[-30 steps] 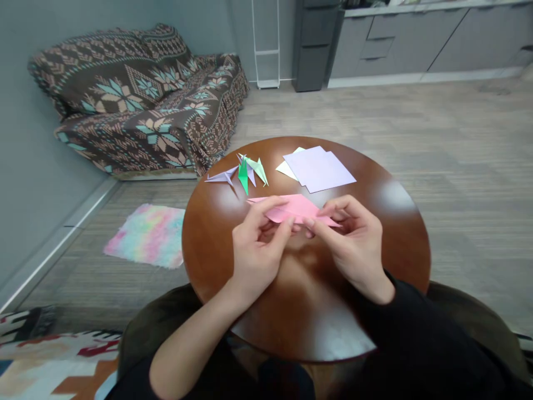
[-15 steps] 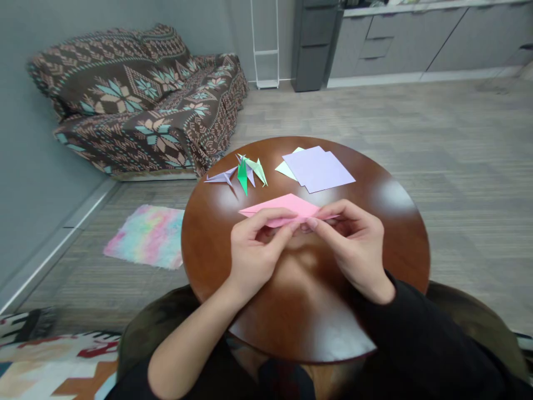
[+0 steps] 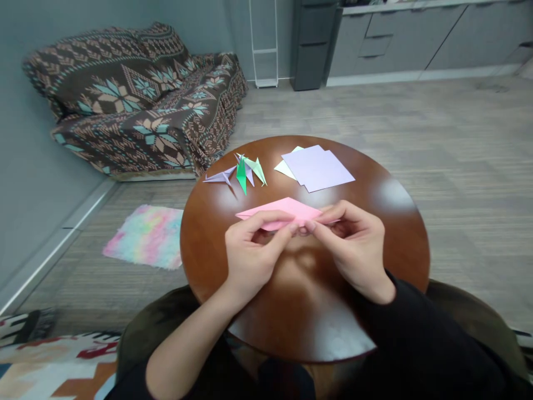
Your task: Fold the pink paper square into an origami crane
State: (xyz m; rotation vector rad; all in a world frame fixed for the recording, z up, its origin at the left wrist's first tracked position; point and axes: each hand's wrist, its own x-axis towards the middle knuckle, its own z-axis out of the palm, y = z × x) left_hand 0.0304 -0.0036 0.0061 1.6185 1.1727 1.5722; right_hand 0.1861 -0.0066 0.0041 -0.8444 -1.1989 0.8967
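Observation:
A folded sheet of pink origami paper (image 3: 287, 208), long and pointed at its left end, is held above the round table. My left hand (image 3: 258, 239) pinches its near edge between thumb and fingers. My right hand (image 3: 352, 239) grips the same edge farther right, the two thumb tips almost meeting at the middle. Fingers cover much of the paper's right part and its underside. Beyond the paper stand several folded paper cranes, among them a green one (image 3: 242, 175), a purple one (image 3: 220, 177) and a pale green one (image 3: 259, 171).
Purple paper sheets (image 3: 320, 168) lie over a pale green sheet (image 3: 285, 169) toward the back of the brown table (image 3: 400, 244). A patterned sofa (image 3: 145, 105) stands at the far left, with a fluffy rug (image 3: 144, 236) on the floor. Grey cabinets (image 3: 395, 41) line the back.
The pink paper has tipped slightly and sits a little lower and farther left. My left hand has shifted slightly left with it; both hands keep their pinch.

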